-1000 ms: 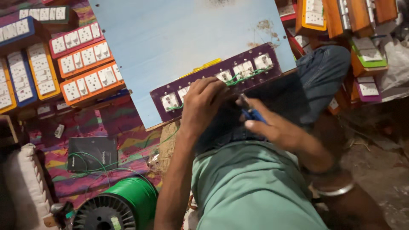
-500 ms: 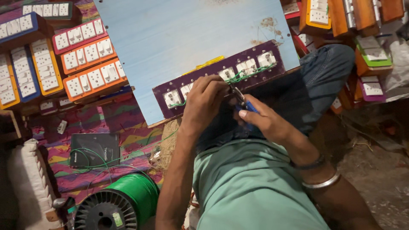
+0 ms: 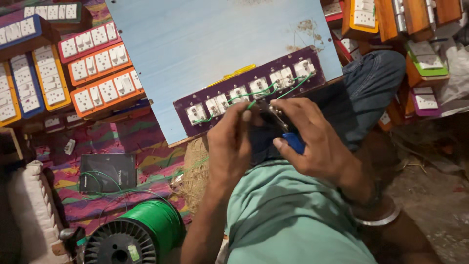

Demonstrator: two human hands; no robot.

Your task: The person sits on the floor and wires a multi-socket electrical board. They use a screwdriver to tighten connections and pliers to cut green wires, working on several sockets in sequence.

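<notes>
Centre of frame: your right hand point(image 3: 320, 142) is clenched around blue-handled metal pliers point(image 3: 286, 129), whose tips point toward the thin green wire point(image 3: 266, 91) looped across the long purple switchboard panel point(image 3: 254, 93). The panel lies just above both hands, tilted across your lap against the pale blue board point(image 3: 205, 44). Your left hand point(image 3: 229, 144) curls, fingertips pinching at the wire end beside the plier tips; whether it truly grips the wire cannot be told. Risk, as a judgement: because the panel rests unclamped, a hard pull could shift it or tear the wire from a white socket terminal point(image 3: 198, 113). Both wrists bend inward, close together.
</notes>
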